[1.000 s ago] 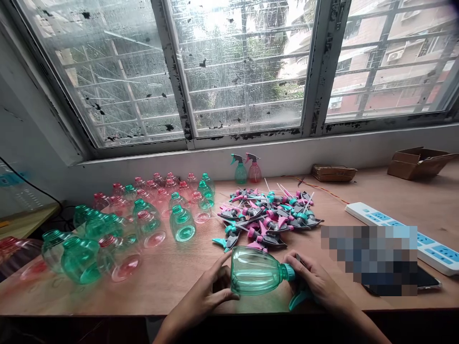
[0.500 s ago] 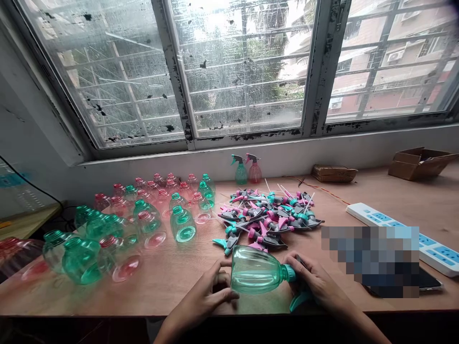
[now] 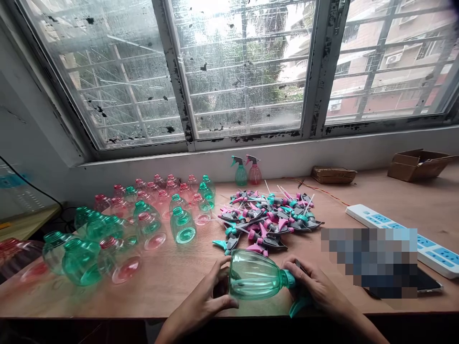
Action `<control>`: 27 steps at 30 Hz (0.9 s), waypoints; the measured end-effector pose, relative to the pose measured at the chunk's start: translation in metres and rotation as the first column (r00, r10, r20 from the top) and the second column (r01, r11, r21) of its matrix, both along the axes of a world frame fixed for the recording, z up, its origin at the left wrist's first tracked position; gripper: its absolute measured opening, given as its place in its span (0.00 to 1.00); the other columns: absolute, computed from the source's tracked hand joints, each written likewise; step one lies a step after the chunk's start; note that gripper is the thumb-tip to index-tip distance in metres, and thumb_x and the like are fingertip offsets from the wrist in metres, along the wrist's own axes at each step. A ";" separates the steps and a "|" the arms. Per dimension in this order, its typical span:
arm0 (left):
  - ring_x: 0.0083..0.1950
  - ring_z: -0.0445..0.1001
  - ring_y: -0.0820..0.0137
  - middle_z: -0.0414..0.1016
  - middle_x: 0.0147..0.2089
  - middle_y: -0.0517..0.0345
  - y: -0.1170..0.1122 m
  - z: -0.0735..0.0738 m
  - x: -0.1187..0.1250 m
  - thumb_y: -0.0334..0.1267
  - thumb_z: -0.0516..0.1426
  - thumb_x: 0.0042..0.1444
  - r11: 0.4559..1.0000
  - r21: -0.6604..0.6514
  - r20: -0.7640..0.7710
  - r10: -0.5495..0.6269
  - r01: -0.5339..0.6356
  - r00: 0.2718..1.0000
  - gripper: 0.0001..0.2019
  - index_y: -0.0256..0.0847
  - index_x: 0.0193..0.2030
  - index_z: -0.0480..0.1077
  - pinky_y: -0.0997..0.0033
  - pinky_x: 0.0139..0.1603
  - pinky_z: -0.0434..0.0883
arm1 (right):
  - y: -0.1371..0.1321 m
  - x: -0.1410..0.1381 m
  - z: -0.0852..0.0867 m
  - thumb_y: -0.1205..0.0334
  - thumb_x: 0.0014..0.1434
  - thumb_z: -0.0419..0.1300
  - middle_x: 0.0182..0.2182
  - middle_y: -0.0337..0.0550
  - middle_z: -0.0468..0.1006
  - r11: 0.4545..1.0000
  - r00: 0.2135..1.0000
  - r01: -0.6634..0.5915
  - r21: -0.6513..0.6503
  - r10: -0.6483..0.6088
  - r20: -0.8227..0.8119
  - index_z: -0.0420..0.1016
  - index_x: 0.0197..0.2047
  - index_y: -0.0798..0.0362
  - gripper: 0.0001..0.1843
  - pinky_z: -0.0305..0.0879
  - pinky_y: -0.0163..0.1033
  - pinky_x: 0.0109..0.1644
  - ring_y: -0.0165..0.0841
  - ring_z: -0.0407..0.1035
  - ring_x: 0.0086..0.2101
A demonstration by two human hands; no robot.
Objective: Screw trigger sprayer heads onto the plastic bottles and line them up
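A clear green spray bottle (image 3: 256, 276) lies on its side in the air above the table's front edge, its base to the left. My left hand (image 3: 218, 286) is closed around the base end, thumb below and fingers above. At the neck, my right hand (image 3: 308, 282) grips the grey and teal spray head (image 3: 300, 306), whose teal collar meets the bottle's mouth. The fingers cover much of the head. Just beyond the bottle is a heap of pink, teal and grey spray heads (image 3: 268, 220) with thin white tubes.
Several open green and pink bottles (image 3: 182, 224) stand on the left of the wooden table (image 3: 172, 296). Two bottles with heads (image 3: 241, 172) stand by the wall. A white power strip (image 3: 405, 239), a blurred-out dark device (image 3: 426, 279) and cardboard boxes (image 3: 418, 165) are on the right.
The bottle has turned a little about its length and its base end has shifted slightly left and down. Both hands stay nearly in place, my left fingers nearer the base.
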State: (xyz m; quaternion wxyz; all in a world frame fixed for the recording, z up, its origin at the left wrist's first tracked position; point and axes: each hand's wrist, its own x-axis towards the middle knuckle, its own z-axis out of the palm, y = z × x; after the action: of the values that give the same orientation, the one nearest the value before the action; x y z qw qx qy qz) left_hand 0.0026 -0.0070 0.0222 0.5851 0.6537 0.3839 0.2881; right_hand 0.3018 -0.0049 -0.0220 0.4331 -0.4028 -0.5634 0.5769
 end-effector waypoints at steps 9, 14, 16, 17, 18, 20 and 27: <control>0.47 0.75 0.64 0.77 0.52 0.58 0.003 -0.012 -0.003 0.27 0.67 0.50 0.999 0.029 -0.053 0.044 -0.043 0.998 0.52 0.57 0.76 0.45 0.63 0.50 0.71 | 0.002 -0.001 -0.002 0.40 0.68 0.56 0.22 0.33 0.75 1.000 1.000 0.023 -0.003 -0.023 -0.011 0.73 0.35 0.52 0.23 0.62 0.35 0.29 0.31 0.68 0.25; 0.50 0.79 0.60 0.81 0.43 0.57 0.003 -0.010 0.000 0.31 0.62 0.59 1.000 0.006 -0.023 0.017 -0.017 1.000 0.34 0.48 0.70 0.55 0.59 0.58 0.69 | 0.004 -0.001 -0.004 0.40 0.67 0.57 0.21 0.32 0.74 0.999 0.998 0.044 -0.004 -0.044 -0.033 0.70 0.33 0.51 0.23 0.59 0.33 0.27 0.30 0.67 0.23; 0.50 0.79 0.59 0.81 0.43 0.57 0.003 -0.009 0.000 0.31 0.62 0.60 1.000 -0.010 -0.012 0.013 -0.013 1.000 0.30 0.47 0.66 0.58 0.58 0.59 0.69 | 0.004 -0.001 -0.003 0.39 0.67 0.57 0.21 0.32 0.74 0.999 0.999 0.039 -0.001 -0.039 -0.036 0.70 0.33 0.51 0.23 0.59 0.33 0.27 0.30 0.67 0.23; 0.50 0.79 0.59 0.81 0.43 0.57 0.003 -0.009 -0.001 0.30 0.63 0.59 1.000 -0.012 -0.009 0.016 -0.016 1.000 0.29 0.47 0.65 0.59 0.57 0.58 0.70 | 0.003 -0.001 -0.003 0.39 0.67 0.57 0.21 0.32 0.74 0.999 0.999 0.038 0.000 -0.038 -0.038 0.70 0.33 0.51 0.24 0.59 0.33 0.27 0.30 0.66 0.23; 0.50 0.78 0.59 0.80 0.44 0.56 0.003 -0.010 -0.001 0.29 0.64 0.57 1.000 -0.007 -0.004 0.019 -0.019 1.000 0.30 0.47 0.64 0.60 0.57 0.57 0.70 | 0.003 -0.001 -0.002 0.38 0.66 0.57 0.20 0.32 0.74 0.999 0.998 0.036 -0.003 -0.036 -0.041 0.70 0.33 0.51 0.24 0.60 0.33 0.27 0.30 0.66 0.23; 0.53 0.75 0.58 0.79 0.49 0.55 0.004 -0.012 -0.002 0.27 0.66 0.53 0.999 0.020 0.006 0.033 -0.033 0.999 0.34 0.49 0.64 0.62 0.57 0.59 0.69 | 0.002 -0.001 -0.001 0.37 0.65 0.58 0.20 0.32 0.74 0.999 0.999 0.028 -0.014 -0.029 -0.043 0.71 0.33 0.51 0.25 0.60 0.33 0.27 0.30 0.66 0.23; 0.54 0.69 0.60 0.68 0.63 0.55 0.003 -0.011 -0.004 0.27 0.71 0.46 0.996 0.062 -0.054 0.064 -0.061 0.997 0.53 0.61 0.74 0.52 0.55 0.64 0.66 | -0.001 -0.002 0.005 0.34 0.62 0.59 0.21 0.33 0.74 0.999 0.999 0.040 -0.033 -0.041 -0.008 0.72 0.33 0.51 0.26 0.62 0.35 0.28 0.32 0.67 0.24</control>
State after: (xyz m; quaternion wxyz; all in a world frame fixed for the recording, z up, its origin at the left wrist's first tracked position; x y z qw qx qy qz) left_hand -0.0018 -0.0039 0.0113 0.5449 0.6665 0.4113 0.2994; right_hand 0.2997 -0.0060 -0.0169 0.4406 -0.4185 -0.5437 0.5789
